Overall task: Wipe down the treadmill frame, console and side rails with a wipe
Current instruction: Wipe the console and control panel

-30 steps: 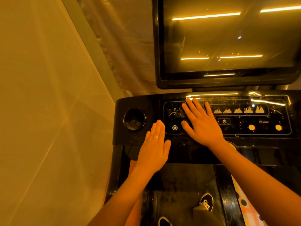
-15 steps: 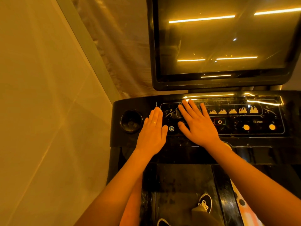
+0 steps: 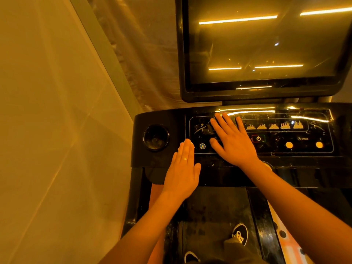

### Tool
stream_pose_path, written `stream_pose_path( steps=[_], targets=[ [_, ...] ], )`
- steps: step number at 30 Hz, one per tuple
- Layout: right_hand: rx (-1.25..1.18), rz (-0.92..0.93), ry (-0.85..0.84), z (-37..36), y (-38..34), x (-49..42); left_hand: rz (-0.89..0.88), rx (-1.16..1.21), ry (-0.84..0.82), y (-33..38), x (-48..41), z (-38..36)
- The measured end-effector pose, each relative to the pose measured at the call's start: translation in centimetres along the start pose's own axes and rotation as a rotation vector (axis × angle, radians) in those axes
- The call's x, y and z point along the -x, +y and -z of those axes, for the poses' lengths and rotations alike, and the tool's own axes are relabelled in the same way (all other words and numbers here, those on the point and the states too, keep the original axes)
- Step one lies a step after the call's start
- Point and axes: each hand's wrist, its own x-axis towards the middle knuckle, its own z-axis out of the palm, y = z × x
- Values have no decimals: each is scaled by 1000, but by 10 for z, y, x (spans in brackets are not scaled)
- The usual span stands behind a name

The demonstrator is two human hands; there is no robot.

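The black treadmill console (image 3: 276,161) fills the middle right, with a lit control panel (image 3: 285,130) of icons and two yellow buttons. My right hand (image 3: 233,142) lies flat on the panel's left part with its fingers spread. To the left, my left hand (image 3: 182,170) rests flat with fingers together on the console's near edge, its fingertips beside a blue round button (image 3: 202,146). A dark patch shows under my right fingers; I cannot tell whether it is a wipe. No wipe is plainly in view.
A large dark screen (image 3: 266,46) stands above the console and reflects ceiling lights. A round cup holder (image 3: 156,137) sits at the console's left end. Below are the belt (image 3: 215,212) and my shoes (image 3: 240,234). A tiled wall (image 3: 57,130) closes off the left.
My left hand slid forward up the console half a second ago and has now drawn back toward me. My right hand stays flat on the same part of the panel.
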Motion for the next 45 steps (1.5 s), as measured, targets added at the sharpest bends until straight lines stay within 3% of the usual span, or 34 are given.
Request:
stream_pose_path(
  steps=[5, 14, 26, 32, 39, 45],
  targets=[
    [1, -1, -5, 1, -1, -1, -3, -35, 9, 4, -35, 15],
    [-12, 3, 15, 1, 0, 0, 24, -1, -43, 6, 33, -14],
    [-10, 4, 15, 0, 1, 0, -2, -6, 36, 11, -123, 50],
    [-3, 6, 29, -2, 1, 1, -38, 25, 42, 5, -59, 26],
    [-12, 10, 24, -1, 1, 0, -13, 39, -5, 7, -70, 30],
    [-12, 9, 19, -1, 2, 0, 3, 150, 19, 10, 12, -7]
  ],
)
